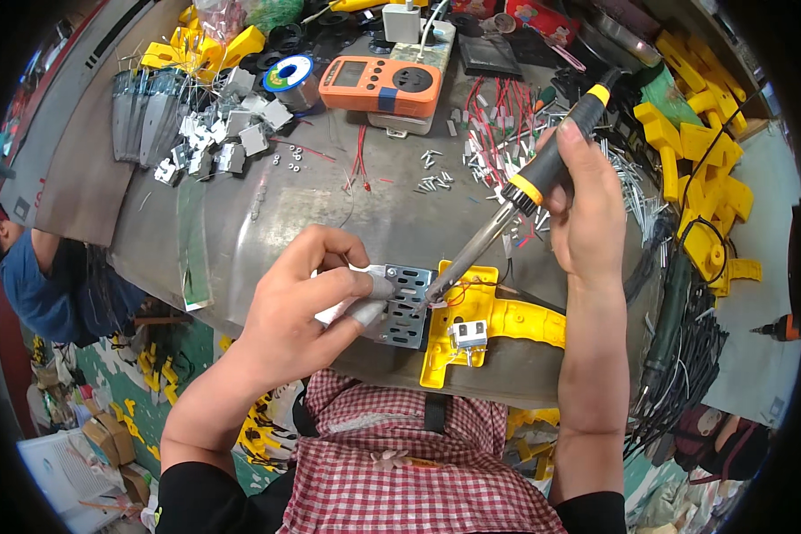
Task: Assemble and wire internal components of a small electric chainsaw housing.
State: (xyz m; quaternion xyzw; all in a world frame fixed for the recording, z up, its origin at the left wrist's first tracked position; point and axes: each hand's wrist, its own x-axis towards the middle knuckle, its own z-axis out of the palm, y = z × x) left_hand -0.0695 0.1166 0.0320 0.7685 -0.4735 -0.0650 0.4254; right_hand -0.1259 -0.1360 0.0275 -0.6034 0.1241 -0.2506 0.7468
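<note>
Left hand [301,307]: pinching slotted metal plate [408,305]
Right hand [589,200]: gripping soldering iron [527,186], tip [433,293] by plate
Yellow casing [504,317]: beside plate

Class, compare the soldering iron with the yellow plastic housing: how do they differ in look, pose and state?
Look: the soldering iron has a black handle with yellow bands and a metal shaft, while the yellow plastic housing is yellow throughout. Pose: the soldering iron slants above the table; the yellow plastic housing lies on it. State: the right hand grips the soldering iron; no hand holds the yellow plastic housing. Both show yellow.
</note>
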